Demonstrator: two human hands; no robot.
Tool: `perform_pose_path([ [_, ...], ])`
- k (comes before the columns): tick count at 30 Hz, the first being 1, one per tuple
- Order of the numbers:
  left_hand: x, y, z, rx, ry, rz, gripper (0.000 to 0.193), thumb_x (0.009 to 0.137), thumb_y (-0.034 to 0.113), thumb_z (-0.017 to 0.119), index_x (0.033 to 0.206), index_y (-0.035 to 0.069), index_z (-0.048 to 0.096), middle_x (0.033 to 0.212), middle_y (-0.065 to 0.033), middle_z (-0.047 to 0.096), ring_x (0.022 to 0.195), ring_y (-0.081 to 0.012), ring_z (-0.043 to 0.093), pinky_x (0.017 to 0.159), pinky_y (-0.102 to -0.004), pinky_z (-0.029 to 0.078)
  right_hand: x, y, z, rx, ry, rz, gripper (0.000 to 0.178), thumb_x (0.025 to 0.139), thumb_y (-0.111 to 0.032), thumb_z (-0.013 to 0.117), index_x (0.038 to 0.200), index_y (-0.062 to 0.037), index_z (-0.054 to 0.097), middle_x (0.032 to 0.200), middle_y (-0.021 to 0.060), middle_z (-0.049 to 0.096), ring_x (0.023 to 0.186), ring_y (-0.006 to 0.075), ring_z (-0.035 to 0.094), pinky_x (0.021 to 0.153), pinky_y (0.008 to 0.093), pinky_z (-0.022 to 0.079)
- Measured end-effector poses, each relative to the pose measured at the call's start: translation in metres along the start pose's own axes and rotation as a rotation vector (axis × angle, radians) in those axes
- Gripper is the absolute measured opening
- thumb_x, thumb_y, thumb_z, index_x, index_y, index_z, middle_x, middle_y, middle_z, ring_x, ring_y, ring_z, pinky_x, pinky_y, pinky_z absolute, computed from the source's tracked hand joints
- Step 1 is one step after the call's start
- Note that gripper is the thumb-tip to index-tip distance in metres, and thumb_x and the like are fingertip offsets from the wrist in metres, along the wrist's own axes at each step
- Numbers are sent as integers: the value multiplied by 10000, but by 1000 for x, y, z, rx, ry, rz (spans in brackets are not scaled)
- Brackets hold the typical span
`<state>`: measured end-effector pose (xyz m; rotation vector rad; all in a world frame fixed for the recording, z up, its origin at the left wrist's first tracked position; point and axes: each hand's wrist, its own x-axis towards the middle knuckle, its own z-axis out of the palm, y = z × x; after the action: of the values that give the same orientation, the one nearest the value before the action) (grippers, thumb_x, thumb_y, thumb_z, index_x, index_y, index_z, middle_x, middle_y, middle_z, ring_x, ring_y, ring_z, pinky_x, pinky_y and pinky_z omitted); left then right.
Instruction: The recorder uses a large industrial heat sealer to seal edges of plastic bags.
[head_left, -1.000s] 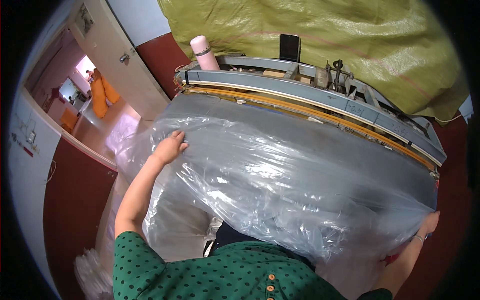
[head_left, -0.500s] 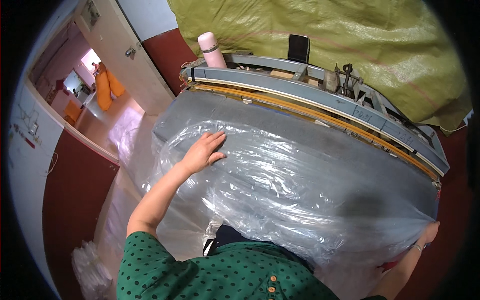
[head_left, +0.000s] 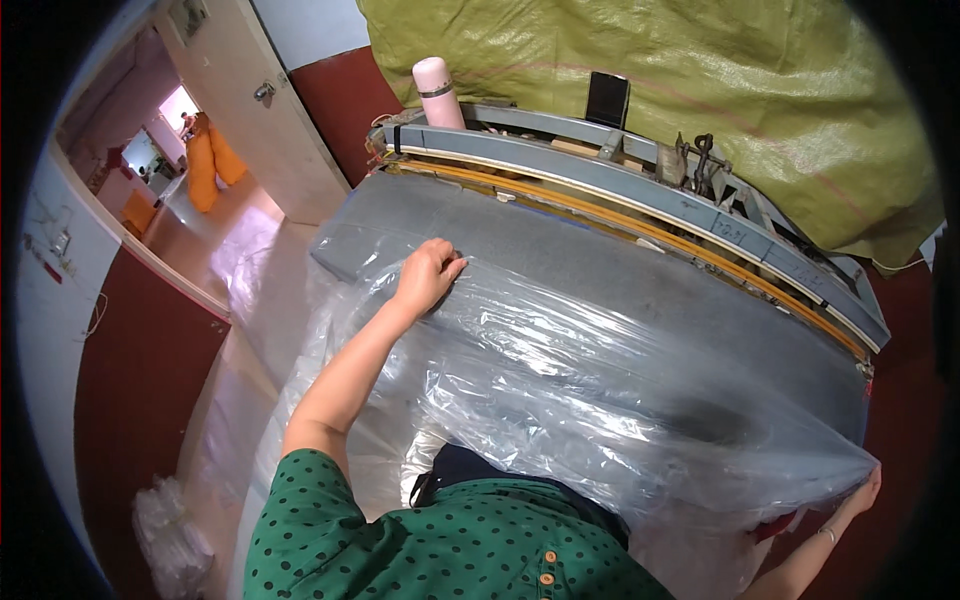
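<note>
A clear plastic sheet [head_left: 560, 340], creased and shiny, lies over the near part of a grey work surface [head_left: 500, 225] and hangs down toward my body. My left hand [head_left: 428, 274] rests at the sheet's far edge on the left, its fingers curled in and closed on the film. Out at the right end, beyond the surface's near corner, my right hand [head_left: 868, 488] grips the sheet's corner. The film is drawn into taut folds toward that hand. Some fingertips of both hands are hidden.
Behind the surface runs a blue-grey metal frame [head_left: 560, 158] with an orange strip [head_left: 600, 222]. A pink flask [head_left: 438, 95] and a dark phone [head_left: 607, 100] stand there. Bundled plastic [head_left: 172, 540] lies on the floor at lower left, near an open door [head_left: 255, 110].
My left hand has gone from lying flat with fingers spread to closing on the film, slightly farther away. The right hand has moved slightly down, and the sheet looks tauter.
</note>
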<state>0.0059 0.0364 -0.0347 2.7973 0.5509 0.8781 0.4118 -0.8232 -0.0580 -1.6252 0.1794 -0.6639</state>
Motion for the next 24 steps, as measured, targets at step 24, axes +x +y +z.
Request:
perform_pose_path([
  [24,88,-181,64,-414,516,-553,161,838,177,479,786,27,503,641,4,461,597,-87,413,556,-232,373,-30,3,262,-521,18,-474,197,798,-209,562,814,-15,531,733,109,574,694,200,542,670,316,428],
])
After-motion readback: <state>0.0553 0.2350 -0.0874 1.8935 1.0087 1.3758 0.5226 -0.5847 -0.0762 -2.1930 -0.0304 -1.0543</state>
